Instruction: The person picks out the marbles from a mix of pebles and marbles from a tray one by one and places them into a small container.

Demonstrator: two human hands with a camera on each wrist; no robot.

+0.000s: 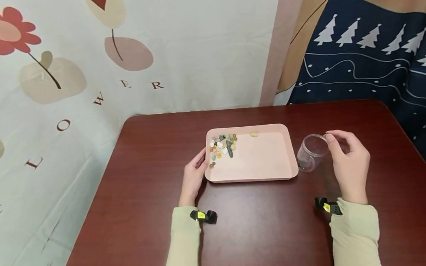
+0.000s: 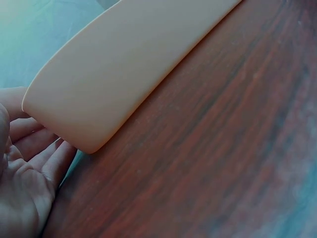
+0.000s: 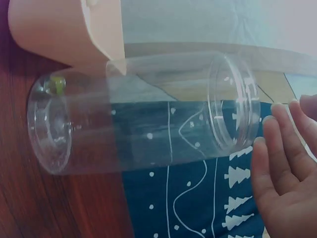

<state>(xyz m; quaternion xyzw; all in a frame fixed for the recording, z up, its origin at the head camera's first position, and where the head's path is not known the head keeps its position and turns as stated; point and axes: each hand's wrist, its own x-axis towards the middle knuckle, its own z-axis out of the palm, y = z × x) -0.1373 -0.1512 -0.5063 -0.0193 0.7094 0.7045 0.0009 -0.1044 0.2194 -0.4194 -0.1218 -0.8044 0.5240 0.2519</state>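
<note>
In the head view my left hand is at the left end of a pink tray, its fingers touching the outer wall. The left wrist view shows those fingers, fairly straight, against the tray's end. Small mixed pebbles lie in the tray's left part; one yellowish pebble lies apart near the far wall. Right of the tray stands a clear jar without a lid. A yellow-green pebble shows at its bottom. My right hand is at the jar's mouth, fingers loosely bent, nothing visible between them.
The tray and jar stand on a dark red-brown table, the jar close to the tray's right end. Behind the table hang a pale flower-print cloth and a navy cloth with white trees.
</note>
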